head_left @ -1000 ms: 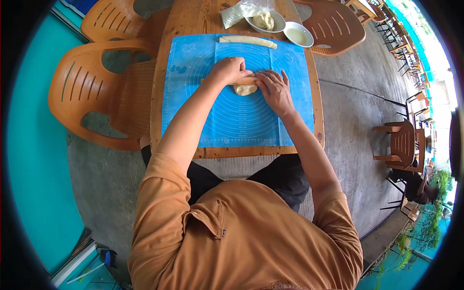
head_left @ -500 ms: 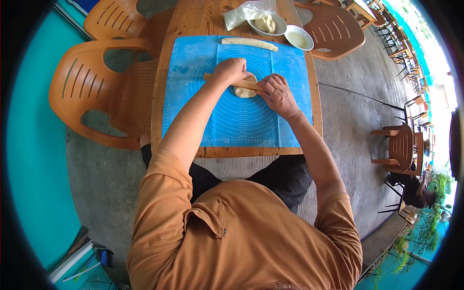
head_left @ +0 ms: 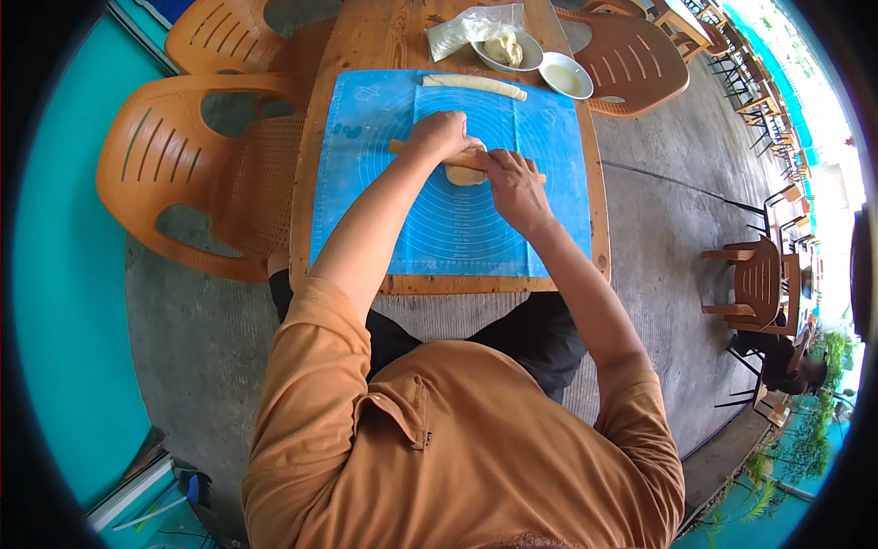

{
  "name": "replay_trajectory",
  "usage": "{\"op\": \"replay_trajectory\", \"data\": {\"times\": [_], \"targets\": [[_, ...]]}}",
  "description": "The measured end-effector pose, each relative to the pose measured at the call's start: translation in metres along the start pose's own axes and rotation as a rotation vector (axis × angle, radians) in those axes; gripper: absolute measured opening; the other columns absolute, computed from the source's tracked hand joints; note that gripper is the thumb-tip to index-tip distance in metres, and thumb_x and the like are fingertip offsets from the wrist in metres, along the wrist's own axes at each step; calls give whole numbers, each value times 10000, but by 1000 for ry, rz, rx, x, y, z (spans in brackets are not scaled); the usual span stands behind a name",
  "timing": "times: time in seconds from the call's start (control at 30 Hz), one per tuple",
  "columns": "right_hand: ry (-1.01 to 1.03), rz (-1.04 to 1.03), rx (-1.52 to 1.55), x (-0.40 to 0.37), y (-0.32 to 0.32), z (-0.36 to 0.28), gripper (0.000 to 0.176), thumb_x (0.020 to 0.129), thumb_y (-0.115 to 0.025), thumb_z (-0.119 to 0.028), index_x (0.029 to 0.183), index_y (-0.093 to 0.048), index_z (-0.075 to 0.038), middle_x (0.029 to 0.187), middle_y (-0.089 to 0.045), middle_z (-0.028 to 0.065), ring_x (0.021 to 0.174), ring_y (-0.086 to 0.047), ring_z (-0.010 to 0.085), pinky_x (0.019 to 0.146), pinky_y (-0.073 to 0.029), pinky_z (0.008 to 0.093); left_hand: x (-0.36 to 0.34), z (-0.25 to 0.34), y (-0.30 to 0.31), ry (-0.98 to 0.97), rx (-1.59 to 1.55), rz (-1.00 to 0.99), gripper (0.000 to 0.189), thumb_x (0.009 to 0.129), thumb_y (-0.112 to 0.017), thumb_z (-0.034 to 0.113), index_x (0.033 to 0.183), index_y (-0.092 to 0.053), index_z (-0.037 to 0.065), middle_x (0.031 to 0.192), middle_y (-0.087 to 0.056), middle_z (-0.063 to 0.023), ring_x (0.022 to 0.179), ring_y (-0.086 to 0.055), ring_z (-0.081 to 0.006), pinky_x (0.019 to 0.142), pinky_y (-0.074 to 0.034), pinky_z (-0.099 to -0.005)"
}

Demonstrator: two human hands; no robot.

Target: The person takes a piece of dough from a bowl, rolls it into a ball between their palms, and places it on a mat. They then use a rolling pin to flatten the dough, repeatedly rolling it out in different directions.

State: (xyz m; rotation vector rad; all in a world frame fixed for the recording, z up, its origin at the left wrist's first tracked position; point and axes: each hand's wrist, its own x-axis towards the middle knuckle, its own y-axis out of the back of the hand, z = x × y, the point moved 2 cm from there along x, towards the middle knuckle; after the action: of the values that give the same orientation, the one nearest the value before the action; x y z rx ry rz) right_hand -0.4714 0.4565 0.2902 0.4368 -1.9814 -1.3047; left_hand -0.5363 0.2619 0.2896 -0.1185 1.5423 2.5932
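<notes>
The wooden desk (head_left: 382, 37) extends under and beyond both hands, with an orange chair (head_left: 169, 174) well to the left of the left hand and a brown chair (head_left: 626, 62) beyond and to the right of the right hand. Between the hands and the desk's surface lies a blue mat (head_left: 366, 197) printed with circles.

Both arms reach forward from the torso and angle inward, so the hands come close together over the mat. The left hand (head_left: 441, 135) is turned inward at the wrist, its fingers curled down at the rolling pin; whether they close round it cannot be told. The right hand (head_left: 518, 188) has its back up and its fingers bent over the pin, partly closed; its grip underneath is hidden.

The wooden rolling pin (head_left: 466, 160) runs aslant beneath the hands, its left end showing past the left wrist and farther from the torso, its right end just past the right hand.

Beyond the hands are a plastic bag (head_left: 457, 37) of whitish contents, a bowl (head_left: 525, 60) holding a dough lump (head_left: 504, 49), and, just right of it, a smaller bowl (head_left: 567, 80). A long dough strip (head_left: 476, 85) lies nearer, on the mat's far part. The small flattened dough piece (head_left: 466, 176) sits between the hands, under the pin.
</notes>
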Motion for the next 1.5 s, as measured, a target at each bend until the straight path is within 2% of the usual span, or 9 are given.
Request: {"op": "replay_trajectory", "data": {"times": [0.47,0.53,0.73,0.83,1.03,1.1,1.4,1.43,1.5], "targets": [[119,115,45,-14,-3,-2,343,899,-610,-14,1226,-659,-103,1228,-646,91,1175,-616,302,965,-506,452,-4,-6,-7,15,-45,29,510,841,-829,535,1029,-720,74,1029,-775,-154,982,-744,-343,846,-590,-464],[137,118,74,-10,2,-4,357,895,-616,-15,1239,-657,-102,1235,-643,107,1178,-613,307,965,-505,457,-3,-7,-8,-54,-48,107,512,840,-826,553,943,-683,72,944,-771,-157,908,-739,-339,770,-575,-457],[-65,107,79,-3,-2,-9,344,939,-617,-54,1281,-646,-79,1213,-644,134,1165,-610,333,998,-478,469,-4,-4,-5,-10,-35,28,518,847,-824,532,1058,-720,71,1040,-773,-159,998,-739,-350,855,-589,-464],[0,73,-26,-5,-9,-8,365,935,-635,1,1298,-645,-43,1247,-651,139,1142,-634,343,1000,-480,462,-4,-6,-7,-39,-24,76,515,852,-821,529,1058,-722,68,1040,-772,-160,998,-739,-350,861,-589,-462],[64,87,135,-7,4,-7,266,910,-633,-38,1172,-651,-83,1152,-665,79,1113,-634,318,951,-489,444,-5,-2,-3,-10,-27,27,512,851,-822,523,1068,-723,71,1056,-771,-165,1006,-739,-352,866,-590,-461],[188,115,92,-7,5,-7,307,888,-631,-28,1188,-654,-89,1159,-663,66,1114,-633,306,940,-505,429,-5,-1,-3,-17,-20,39,516,853,-819,525,1072,-721,68,1059,-770,-167,1008,-739,-353,865,-590,-462],[273,97,124,-23,18,-9,386,881,-646,61,1254,-655,-39,1194,-650,125,1135,-630,343,993,-523,462,-7,-1,-6,-11,8,79,542,863,-803,537,1080,-712,49,1069,-764,-189,1033,-735,-362,876,-589,-476],[273,98,123,-20,22,-13,386,881,-646,61,1254,-655,-39,1194,-650,125,1135,-630,343,993,-523,462,-6,-2,-8,-7,17,76,545,861,-804,539,1082,-712,49,1072,-763,-192,1038,-735,-363,878,-589,-476],[59,89,173,-13,23,-17,383,892,-615,71,1268,-643,2,1222,-648,152,1189,-613,373,1058,-494,481,-3,-5,-10,-23,27,73,536,870,-799,528,1083,-710,45,1068,-763,-195,1037,-735,-364,877,-590,-475]]}}
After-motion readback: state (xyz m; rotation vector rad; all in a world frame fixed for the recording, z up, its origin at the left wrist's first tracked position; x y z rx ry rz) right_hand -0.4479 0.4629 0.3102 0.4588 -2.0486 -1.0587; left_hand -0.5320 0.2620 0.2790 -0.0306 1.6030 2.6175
